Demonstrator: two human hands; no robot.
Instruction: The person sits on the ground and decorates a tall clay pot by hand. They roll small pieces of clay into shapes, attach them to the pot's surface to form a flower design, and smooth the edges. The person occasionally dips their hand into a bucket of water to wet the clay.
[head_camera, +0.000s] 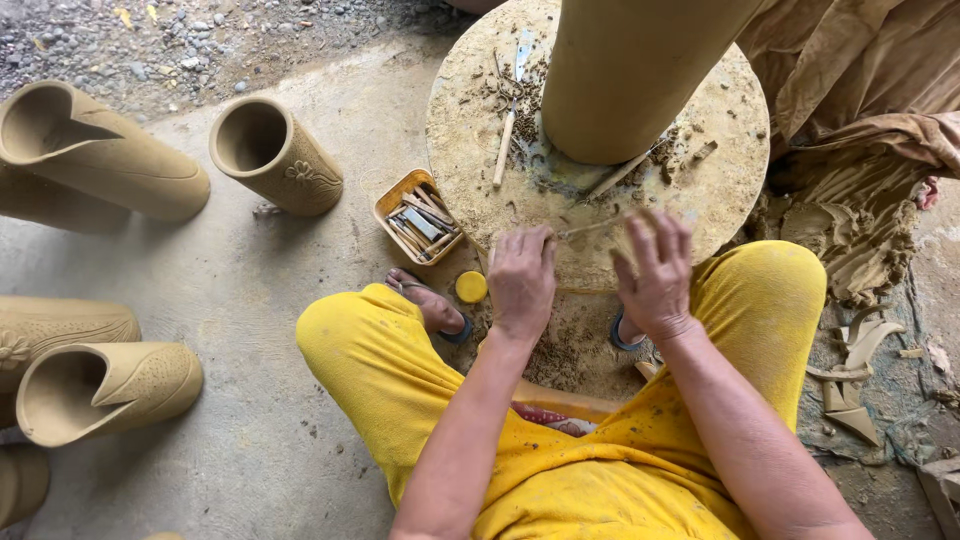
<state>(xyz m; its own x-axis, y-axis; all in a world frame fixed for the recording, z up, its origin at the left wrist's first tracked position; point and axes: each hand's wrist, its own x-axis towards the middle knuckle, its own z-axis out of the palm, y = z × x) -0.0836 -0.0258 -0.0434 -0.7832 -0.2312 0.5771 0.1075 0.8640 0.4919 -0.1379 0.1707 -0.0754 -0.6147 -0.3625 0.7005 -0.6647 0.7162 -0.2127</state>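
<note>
- My left hand (521, 283) is pinching one end of a thin clay strip (590, 228) – fingers curled narrow – at the near edge of the round turntable (470, 130).
- My right hand (655, 275) is spreading wide, fingers touching the strip's other end.
- The tall clay cylinder (620, 80) is standing just behind, a tool tray (417, 216) sitting to the left.

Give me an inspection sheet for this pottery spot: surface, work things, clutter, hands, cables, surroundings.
Surface: round turntable caked with clay crumbs.
Work things: tall clay cylinder upright on it; thin stick at both hands.
Clutter: wooden tool, tool tray, yellow lid, clay offcuts.
Hands: left hand and right hand at the turntable's near edge.
Cables: nothing seen.
Surroundings: unfired vases on concrete floor, gravel beyond.
</note>
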